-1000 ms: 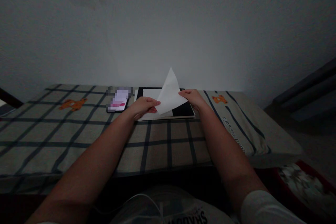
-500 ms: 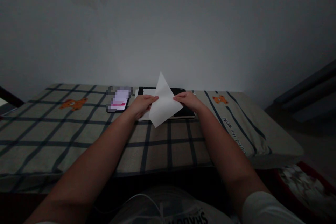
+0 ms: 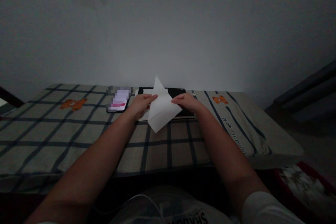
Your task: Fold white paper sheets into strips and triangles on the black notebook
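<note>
A white sheet of paper (image 3: 163,108), folded into a pointed shape, is held up between my two hands. My left hand (image 3: 141,104) pinches its left edge between thumb and fingers. On the opposite edge, my right hand (image 3: 187,101) grips it the same way. Behind and below the paper lies a dark, flat book-like thing (image 3: 180,92) with small marks along its far edge, partly covered by the paper and my hands. Some more white paper (image 3: 147,91) lies on its left part.
A phone (image 3: 120,99) with a lit, partly blurred screen lies left of my left hand. The checked tablecloth (image 3: 86,143) has orange bear prints and covers the table up to the grey wall (image 3: 168,35). At lower right stands a red-rimmed bin (image 3: 307,171) with crumpled white stuff inside.
The folded paper has tilted and dropped slightly towards me, and a crease line now shows on its lower part. My right hand has shifted a little left and down.
</note>
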`<state>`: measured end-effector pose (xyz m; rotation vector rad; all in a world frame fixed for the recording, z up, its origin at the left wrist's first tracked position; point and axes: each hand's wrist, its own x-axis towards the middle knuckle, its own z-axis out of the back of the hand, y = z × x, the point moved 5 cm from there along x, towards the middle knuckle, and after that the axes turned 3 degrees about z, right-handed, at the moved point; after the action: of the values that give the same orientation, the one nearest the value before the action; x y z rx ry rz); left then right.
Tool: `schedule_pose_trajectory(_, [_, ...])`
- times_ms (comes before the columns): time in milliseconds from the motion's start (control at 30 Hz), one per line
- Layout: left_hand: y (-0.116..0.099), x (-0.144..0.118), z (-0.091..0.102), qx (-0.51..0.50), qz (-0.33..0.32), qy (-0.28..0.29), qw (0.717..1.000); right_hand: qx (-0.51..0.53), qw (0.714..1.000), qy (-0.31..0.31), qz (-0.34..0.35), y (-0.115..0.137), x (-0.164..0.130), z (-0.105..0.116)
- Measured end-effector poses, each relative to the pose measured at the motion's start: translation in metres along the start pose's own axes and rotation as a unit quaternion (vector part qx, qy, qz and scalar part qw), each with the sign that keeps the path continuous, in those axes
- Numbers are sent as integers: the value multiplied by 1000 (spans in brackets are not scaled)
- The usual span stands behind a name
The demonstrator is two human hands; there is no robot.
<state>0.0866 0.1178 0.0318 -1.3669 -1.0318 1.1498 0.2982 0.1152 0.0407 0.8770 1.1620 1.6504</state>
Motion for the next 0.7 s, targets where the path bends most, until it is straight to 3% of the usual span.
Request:
schedule_pose_trajectory(367, [-1,-2,0,13,6,-10,1000,132,991,-11,-36,-2,2,3])
schedule_pose_trajectory(500, [1,-3,-4,15,11,16,1000,119,993,-15,-12,-2,4,-4])
schedule_pose_trajectory(700, [5,0,-7,23,19,55,998,46,996,-70,17,-2,6,-7])
